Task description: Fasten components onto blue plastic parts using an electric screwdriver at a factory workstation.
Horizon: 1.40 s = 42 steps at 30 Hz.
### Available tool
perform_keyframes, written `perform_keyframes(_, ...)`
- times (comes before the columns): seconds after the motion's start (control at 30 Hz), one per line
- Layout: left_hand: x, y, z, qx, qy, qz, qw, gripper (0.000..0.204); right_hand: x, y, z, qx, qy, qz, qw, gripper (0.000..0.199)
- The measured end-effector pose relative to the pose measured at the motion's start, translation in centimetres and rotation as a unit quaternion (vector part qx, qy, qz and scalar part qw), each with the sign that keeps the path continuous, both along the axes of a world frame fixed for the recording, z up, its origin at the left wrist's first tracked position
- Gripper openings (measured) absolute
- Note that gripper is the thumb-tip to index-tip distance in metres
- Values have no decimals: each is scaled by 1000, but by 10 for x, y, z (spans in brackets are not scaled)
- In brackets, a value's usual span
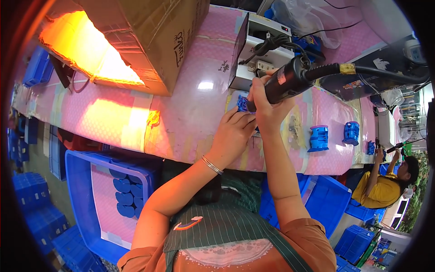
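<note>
Down low, close to the person, a blue bin (97, 199) sits under the edge of the surface (190, 113), with round blue pieces (126, 192) stacked inside it. Above that, the left hand (233, 131) – a thin bangle on its wrist – has its fingers curled together, pressing down on a small blue part (242, 103) that lies on the pink surface. The right hand (263, 102) is wrapped tight around a black power screwdriver (292, 78), and the tool's tip points down at that same blue part. A thick black cable (385, 70) runs off from the tool to the right. A little way to the right, two more blue parts (319, 138) stand on the surface – well apart from the hands. Just behind the hands sits a white box-shaped machine (265, 45). Farther left is a big cardboard box (149, 41) with a bright orange glow under it. Far off on the right, another person in a yellow shirt (380, 190) works at the same surface.
</note>
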<state>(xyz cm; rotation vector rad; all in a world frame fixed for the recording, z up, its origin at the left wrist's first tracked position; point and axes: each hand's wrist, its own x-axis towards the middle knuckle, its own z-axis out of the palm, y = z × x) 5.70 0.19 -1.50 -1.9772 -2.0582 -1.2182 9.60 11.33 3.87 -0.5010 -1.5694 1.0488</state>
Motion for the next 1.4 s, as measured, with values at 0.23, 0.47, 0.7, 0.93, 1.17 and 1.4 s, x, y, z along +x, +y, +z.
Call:
perform_keyframes(0.23, 1, 0, 0, -12, -14, 0, 1000, 31, -2, 12, 61, -100, 119, 8, 988, 20)
perform_keyframes(0.47, 0, -2, 2, -3, -31, -6, 1000, 32, -28, 43, 67, 14, 98, -19, 995, 21)
perform_keyframes(0.7, 0, -1, 2, -5, -15, -4, 1000, 33, -23, 23, 69, -64, 59, 33, 996, 25)
perform_keyframes(0.93, -1, -1, 1, 1, -9, 1, 1000, 34, -27, 6, 48, -101, 48, 62, 992, 33)
perform_keyframes(1.17, 0, -1, -5, 13, 16, 9, 1000, 29, -29, 0, 32, -83, 34, 76, 993, 28)
perform_keyframes(1.4, 1, 1, -5, 30, 10, 22, 999, 20, -29, 0, 19, -24, 1, 67, 997, 31)
